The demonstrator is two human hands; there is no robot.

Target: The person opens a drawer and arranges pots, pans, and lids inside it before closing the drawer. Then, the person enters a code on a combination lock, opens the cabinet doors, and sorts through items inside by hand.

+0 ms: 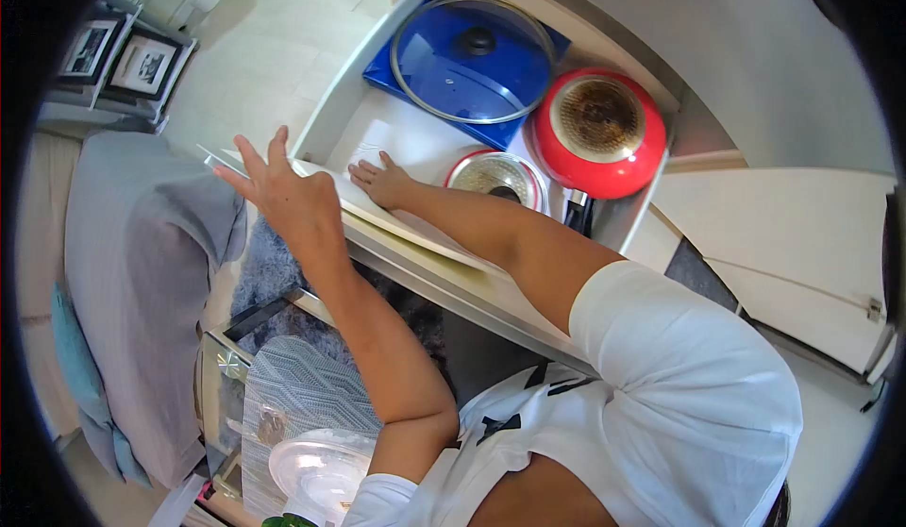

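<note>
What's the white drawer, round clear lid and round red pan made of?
White drawer: board or painted metal, smooth; uniform faces leave it open. Round clear lid: likely glossy glass; blue shows through. Round red pan: probably metal, glossy coating; textured metallic base.

The left hand (pixel 294 197) is being held out from a bent elbow (pixel 427 412), fingers (pixel 250 158) extended; the right hand (pixel 382 185) is being stretched forward with its fingers splayed.
</note>
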